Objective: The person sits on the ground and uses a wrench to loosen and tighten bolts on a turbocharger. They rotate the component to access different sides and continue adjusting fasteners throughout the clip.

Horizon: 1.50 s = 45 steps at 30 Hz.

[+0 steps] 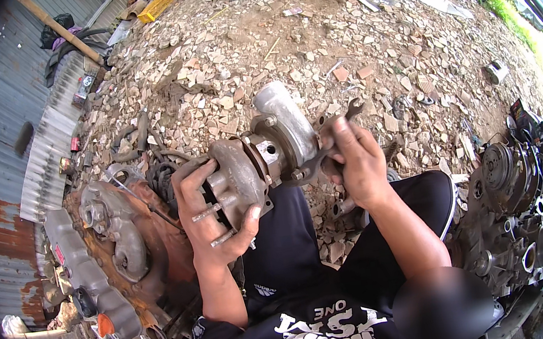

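A dull grey metal turbocharger with two rounded housings (281,138) is held up above the lap, in front of the wearer's dark trousers (291,218), over stony ground (238,65). The left hand (204,229) grips its left housing, thumb and fingers spread around the mouth, with slim pale metal studs (206,213) jutting out between them. The right hand (361,172) is closed around a dark steel double open-ended spanner (313,164); one end lies by the right housing's lower edge, but whether it sits on a bolt cannot be told.

The turbocharger looks dense and rigid, likely heavy for one hand, and its smooth casting could be slippery if oily. The thick housings or the narrower waist between them should give the firmest hold; the studs seem poor handles.
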Tool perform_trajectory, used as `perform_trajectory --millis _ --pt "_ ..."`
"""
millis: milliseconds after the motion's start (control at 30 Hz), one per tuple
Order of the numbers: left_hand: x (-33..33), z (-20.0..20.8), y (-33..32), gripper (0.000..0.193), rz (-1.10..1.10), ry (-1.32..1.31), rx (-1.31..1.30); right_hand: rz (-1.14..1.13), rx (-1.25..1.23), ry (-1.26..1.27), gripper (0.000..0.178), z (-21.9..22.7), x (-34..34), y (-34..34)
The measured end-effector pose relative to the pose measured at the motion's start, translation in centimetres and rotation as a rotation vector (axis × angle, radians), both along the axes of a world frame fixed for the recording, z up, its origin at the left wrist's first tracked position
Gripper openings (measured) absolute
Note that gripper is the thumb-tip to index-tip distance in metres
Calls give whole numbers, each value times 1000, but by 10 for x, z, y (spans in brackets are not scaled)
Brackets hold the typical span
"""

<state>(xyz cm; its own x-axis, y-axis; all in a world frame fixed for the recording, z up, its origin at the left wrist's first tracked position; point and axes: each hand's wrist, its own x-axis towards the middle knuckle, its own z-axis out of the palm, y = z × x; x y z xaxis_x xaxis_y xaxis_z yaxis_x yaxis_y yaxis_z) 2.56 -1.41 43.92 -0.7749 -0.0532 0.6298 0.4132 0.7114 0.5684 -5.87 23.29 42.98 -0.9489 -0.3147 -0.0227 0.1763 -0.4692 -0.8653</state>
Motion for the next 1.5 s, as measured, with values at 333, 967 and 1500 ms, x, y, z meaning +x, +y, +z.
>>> perform_trajectory --millis 333,967,1500 --pt "3 5 9 77 -6 -54 45 -305 470 1426 28 -30 18 21" --pt "2 1 1 74 51 -70 90 -460 759 1488 37 -70 37 -12" --pt "5 0 -2 76 19 -24 71 -121 -57 -59 42 -8 5 5"
